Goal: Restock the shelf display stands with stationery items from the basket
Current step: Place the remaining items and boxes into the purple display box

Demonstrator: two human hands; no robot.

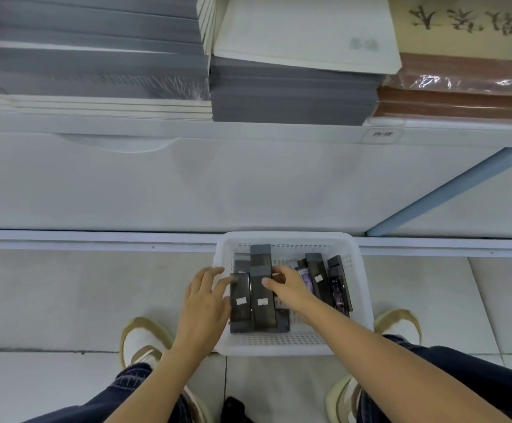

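A white perforated basket (pixel 361 300) stands on the floor against the shelf base. Several long dark stationery boxes lie inside it, some with small white labels. My left hand (pixel 205 303) reaches over the basket's left rim, its fingers spread and touching the leftmost dark box (pixel 240 312). My right hand (pixel 288 288) is inside the basket with thumb and fingers curled round the top of the middle dark box (pixel 262 312). More boxes (pixel 324 282) lean at the right side of the basket.
A white shelf front (pixel 218 184) rises behind the basket, with a blue strut (pixel 450 184) at the right. On the shelf above lie stacks of grey (pixel 291 93), white (pixel 306 32) and brown (pixel 462 96) notebooks. My feet in white shoes flank the basket on grey tiles.
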